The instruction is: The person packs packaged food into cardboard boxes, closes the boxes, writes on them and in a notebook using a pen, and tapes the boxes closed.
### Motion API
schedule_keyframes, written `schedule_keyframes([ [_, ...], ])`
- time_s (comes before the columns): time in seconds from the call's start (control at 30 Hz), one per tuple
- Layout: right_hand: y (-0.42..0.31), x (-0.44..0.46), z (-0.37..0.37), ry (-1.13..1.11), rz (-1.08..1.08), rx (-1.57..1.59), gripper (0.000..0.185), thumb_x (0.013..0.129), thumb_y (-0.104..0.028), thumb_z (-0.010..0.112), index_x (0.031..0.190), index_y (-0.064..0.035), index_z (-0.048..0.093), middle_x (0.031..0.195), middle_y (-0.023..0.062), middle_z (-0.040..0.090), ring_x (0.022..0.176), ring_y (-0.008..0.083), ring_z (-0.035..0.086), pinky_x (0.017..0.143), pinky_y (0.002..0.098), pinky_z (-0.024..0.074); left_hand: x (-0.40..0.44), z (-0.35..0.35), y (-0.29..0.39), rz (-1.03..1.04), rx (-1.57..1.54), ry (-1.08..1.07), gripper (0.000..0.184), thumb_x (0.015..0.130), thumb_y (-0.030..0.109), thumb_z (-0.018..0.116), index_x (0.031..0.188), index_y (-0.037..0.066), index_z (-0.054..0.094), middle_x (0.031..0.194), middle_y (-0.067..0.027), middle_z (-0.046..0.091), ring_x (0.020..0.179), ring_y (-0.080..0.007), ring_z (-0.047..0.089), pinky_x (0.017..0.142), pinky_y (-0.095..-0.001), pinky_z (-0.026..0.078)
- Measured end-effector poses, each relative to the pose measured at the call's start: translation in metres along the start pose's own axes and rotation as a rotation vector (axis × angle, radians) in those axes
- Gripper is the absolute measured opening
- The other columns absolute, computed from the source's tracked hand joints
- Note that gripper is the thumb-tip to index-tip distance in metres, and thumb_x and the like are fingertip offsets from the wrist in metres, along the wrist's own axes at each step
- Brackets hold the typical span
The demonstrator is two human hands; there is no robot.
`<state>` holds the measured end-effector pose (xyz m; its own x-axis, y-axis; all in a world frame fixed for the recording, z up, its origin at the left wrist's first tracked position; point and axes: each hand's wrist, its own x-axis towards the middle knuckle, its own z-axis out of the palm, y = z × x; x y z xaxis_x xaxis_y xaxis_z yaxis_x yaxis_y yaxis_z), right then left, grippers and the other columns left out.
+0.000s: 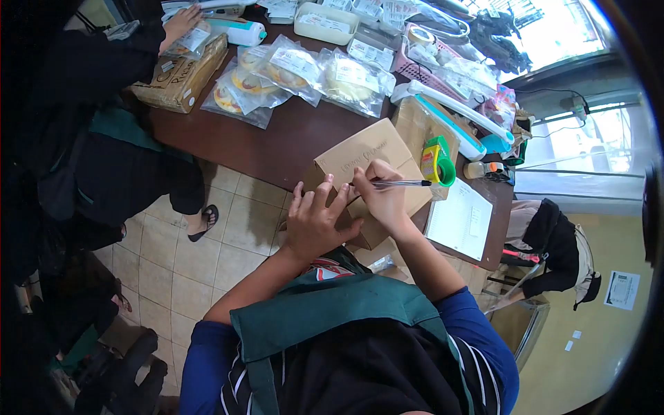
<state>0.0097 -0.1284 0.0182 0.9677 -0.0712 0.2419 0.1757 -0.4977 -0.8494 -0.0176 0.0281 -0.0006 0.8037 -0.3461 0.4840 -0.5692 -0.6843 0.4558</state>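
A cardboard box with handwriting on its top face rests at the table's front edge. My right hand is closed round a dark pen, whose tip end points left over the box. On the box's left part lies my left hand, palm down with fingers spread, close to the pen tip. Just right of the box stands a green and yellow tape dispenser. White paper sheets lie on the table to the right of my right hand.
Clear packets of round food items lie across the brown table. A pink basket, blue-white sealers and a tape roll are behind. At the left, a co-worker's hand touches a packet over another box.
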Motion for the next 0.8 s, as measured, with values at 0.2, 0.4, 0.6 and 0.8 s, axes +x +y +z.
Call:
schedule_keyframes([
  [0.2,0.016,0.021,-0.025,0.171,0.205,0.079,0.029,0.078,-0.001,0.061,0.056,-0.0024,0.042,0.052,0.0048,0.050,0.044,0.0100,0.048,0.043,0.0248,0.0349,-0.001,0.001,-0.001,-0.003,-0.003,-0.011,0.058,0.068,0.052,0.066,0.110,0.012,0.061,0.109,-0.0122,0.052,0.089,-0.0253,0.059,0.089,-0.0547,0.043],
  [0.4,0.015,0.016,-0.024,0.168,0.071,0.015,0.030,0.081,-0.003,0.059,0.057,-0.0029,0.041,0.052,0.0033,0.050,0.044,0.0073,0.047,0.041,0.0233,0.0337,0.000,0.000,-0.002,0.015,-0.007,0.002,0.056,0.069,0.051,0.065,0.109,0.011,0.062,0.109,-0.0119,0.053,0.089,-0.0252,0.059,0.088,-0.0547,0.043],
  [0.6,0.042,0.035,-0.043,0.326,0.137,0.082,0.032,0.082,-0.002,0.057,0.057,-0.0054,0.038,0.050,0.0036,0.048,0.042,0.0088,0.049,0.037,0.0215,0.0347,0.001,-0.001,0.000,0.009,-0.003,-0.004,0.056,0.069,0.050,0.066,0.108,0.010,0.062,0.108,-0.0119,0.053,0.089,-0.0255,0.059,0.088,-0.0546,0.043],
  [0.8,0.044,0.034,-0.041,0.365,0.168,0.115,0.031,0.080,-0.004,0.059,0.057,-0.0051,0.038,0.048,0.0015,0.046,0.043,0.0073,0.050,0.039,0.0221,0.0367,0.001,0.001,0.000,0.016,-0.006,0.007,0.055,0.069,0.049,0.066,0.107,0.010,0.062,0.107,-0.0124,0.053,0.089,-0.0262,0.059,0.088,-0.0548,0.043],
])
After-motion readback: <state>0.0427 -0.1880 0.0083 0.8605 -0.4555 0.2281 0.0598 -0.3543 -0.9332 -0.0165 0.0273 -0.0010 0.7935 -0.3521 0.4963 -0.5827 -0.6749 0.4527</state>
